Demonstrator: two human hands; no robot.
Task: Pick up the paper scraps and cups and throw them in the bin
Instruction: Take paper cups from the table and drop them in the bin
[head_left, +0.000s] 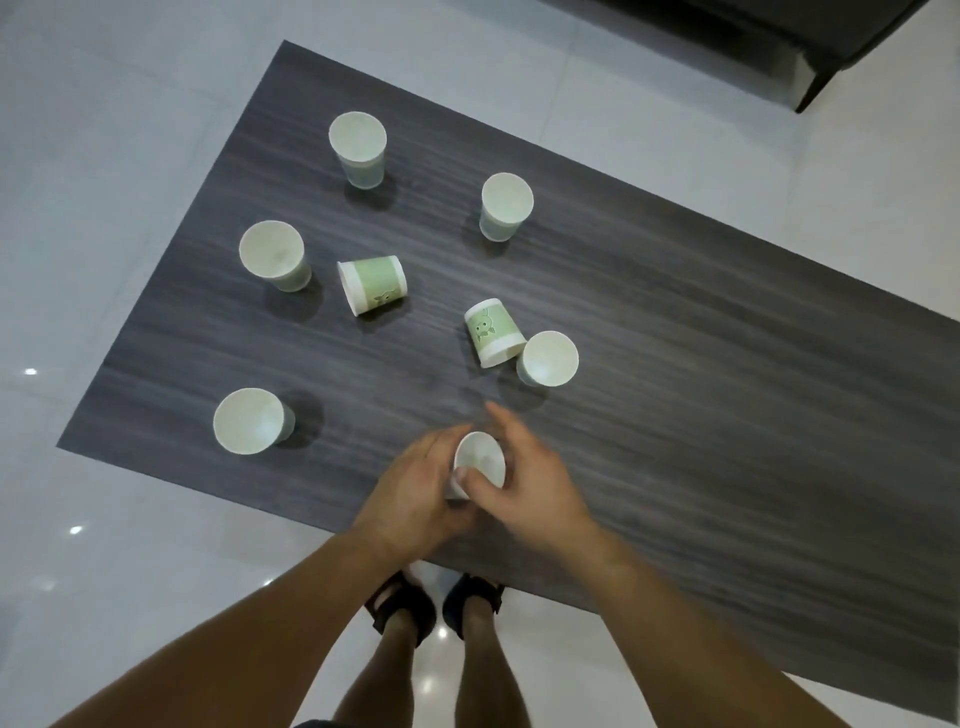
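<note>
Both hands meet on one white-and-green paper cup (480, 457) above the near edge of the dark table (727, 415). My left hand (415, 493) wraps its left side. My right hand (524, 483) holds its right side, thumb over the rim. Several other paper cups stand upright: far left (357, 143), far right (506, 202), left (272, 252), near left (249, 421) and right (549, 358). Two cups lie on their sides: one at the middle left (371, 283), one (493, 332) touching the right upright cup. No paper scraps and no bin show.
White glossy floor tiles (104, 156) surround the table. A dark piece of furniture (831, 41) stands at the top right. My feet in dark sandals (436, 608) are at the table's near edge.
</note>
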